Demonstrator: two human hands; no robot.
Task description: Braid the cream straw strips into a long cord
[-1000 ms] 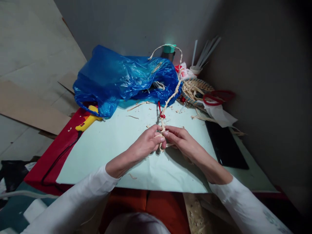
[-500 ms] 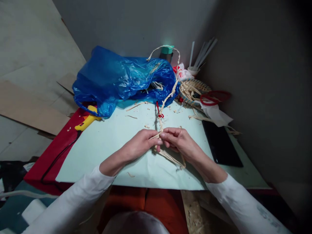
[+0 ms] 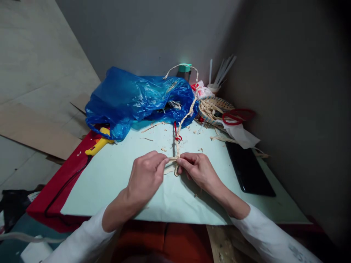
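A pale braid of dried plant fibre [image 3: 187,117] runs from my hands up over the blue bag and ends in a curl near a green-lidded bottle. A red tie [image 3: 178,138] loops round it a little above my fingers. My right hand [image 3: 201,168] pinches the braid's near end between thumb and fingers. From that end my left hand [image 3: 148,173] draws a fibre strand [image 3: 172,159] out to the left, gripped between thumb and forefinger. Another loose strand [image 3: 169,170] hangs below, partly hidden behind my left hand.
A blue plastic bag [image 3: 123,98] lies at the back. A yellow glue gun [image 3: 98,146] with a black cord rests at left. To the right are a woven basket [image 3: 203,109] of fibres, red-handled scissors [image 3: 238,116] and a black tablet-like slab [image 3: 251,171]. Fibre scraps dot the pale cloth [image 3: 109,190].
My left hand has moved left and turned, pulling a strand out from the braid's end. My right hand keeps its pinch there. The whole view has shifted slightly.
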